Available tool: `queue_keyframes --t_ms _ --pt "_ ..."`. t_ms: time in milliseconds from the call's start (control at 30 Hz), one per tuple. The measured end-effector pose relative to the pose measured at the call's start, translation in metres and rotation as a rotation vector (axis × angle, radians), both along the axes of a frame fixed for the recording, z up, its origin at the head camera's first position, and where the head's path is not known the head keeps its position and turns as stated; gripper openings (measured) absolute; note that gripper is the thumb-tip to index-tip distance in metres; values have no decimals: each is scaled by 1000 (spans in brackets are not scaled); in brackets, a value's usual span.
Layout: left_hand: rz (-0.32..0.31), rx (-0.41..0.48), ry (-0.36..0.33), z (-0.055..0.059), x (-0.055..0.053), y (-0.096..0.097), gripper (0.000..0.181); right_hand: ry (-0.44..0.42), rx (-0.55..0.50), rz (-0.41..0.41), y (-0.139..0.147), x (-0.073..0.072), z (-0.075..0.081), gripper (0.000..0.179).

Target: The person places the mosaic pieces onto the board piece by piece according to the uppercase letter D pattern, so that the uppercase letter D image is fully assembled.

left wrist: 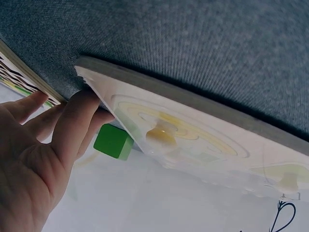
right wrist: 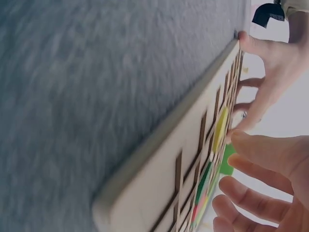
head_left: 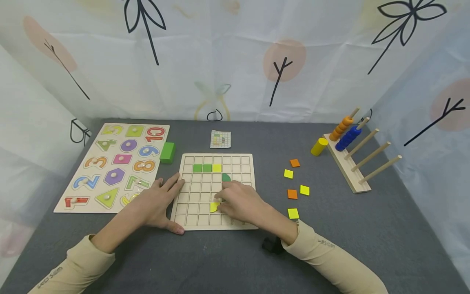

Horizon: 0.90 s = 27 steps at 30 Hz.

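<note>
A wooden grid board (head_left: 198,192) lies on the table. My left hand (head_left: 159,204) rests at its left edge, fingers spread and thumb by the near corner. Over the board's middle is my right hand (head_left: 240,202), its thumb and fingertips beside a yellow piece with a curved edge (head_left: 214,207). In the right wrist view, that yellow piece (right wrist: 220,128) lies flat on the grid and the fingers are loosely bent. A dark green rounded piece (head_left: 226,177) sits beyond the right hand. Farther up the board are two green squares (head_left: 202,168) and a yellow square (head_left: 217,168).
Loose orange squares (head_left: 292,194) and yellow squares (head_left: 304,190) lie right of the board. Behind them stand a yellow cylinder (head_left: 319,146) and a peg rack (head_left: 349,167) with beads. A number puzzle (head_left: 92,171), green block (head_left: 167,153) and pattern card (head_left: 220,139) are also there.
</note>
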<state>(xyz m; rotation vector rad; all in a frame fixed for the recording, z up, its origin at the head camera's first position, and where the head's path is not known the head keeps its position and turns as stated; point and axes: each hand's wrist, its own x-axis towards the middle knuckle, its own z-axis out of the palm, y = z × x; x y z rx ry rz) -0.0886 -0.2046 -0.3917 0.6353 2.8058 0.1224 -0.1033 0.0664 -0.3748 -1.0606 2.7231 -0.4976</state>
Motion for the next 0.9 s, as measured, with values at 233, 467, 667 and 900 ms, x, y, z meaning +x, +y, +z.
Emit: queue_keyframes --t_ms 233,467,667,900 --pt "-5 -3 3 1 0 1 138 9 -12 -33 18 -2 8 19" --pt "10 -8 7 -2 0 0 137 39 28 -117 50 -3 6 25" --pt "2 0 10 -1 0 0 138 74 62 -191 85 -3 6 29" --pt "0 3 13 0 1 0 136 57 123 -289 123 -5 9 33"
